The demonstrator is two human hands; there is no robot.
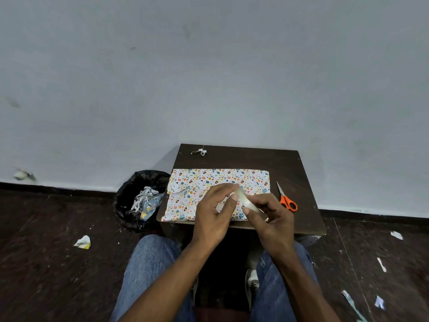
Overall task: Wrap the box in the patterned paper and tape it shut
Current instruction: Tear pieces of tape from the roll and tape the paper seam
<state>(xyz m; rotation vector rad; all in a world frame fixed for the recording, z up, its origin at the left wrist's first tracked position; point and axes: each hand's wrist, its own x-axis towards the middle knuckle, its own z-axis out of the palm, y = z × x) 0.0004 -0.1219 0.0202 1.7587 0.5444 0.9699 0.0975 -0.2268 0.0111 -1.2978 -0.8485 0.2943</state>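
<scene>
The box wrapped in white patterned paper point(209, 180) lies flat on the small dark table point(290, 163). The paper's near flap overlaps the far part along a seam across the middle. Just above the box my left hand point(214, 212) and my right hand point(270, 219) hold a roll of clear tape point(246, 199) between them. My left fingertips pinch its far end and my right fingers curl round its near end. The near right corner of the wrapped box is hidden behind my hands.
Orange-handled scissors point(286, 198) lie on the table right of the box. A paper scrap point(200, 151) sits near the table's far left corner. A black-bagged bin point(139, 201) with paper waste stands left of the table. Scraps litter the dark floor point(46, 263).
</scene>
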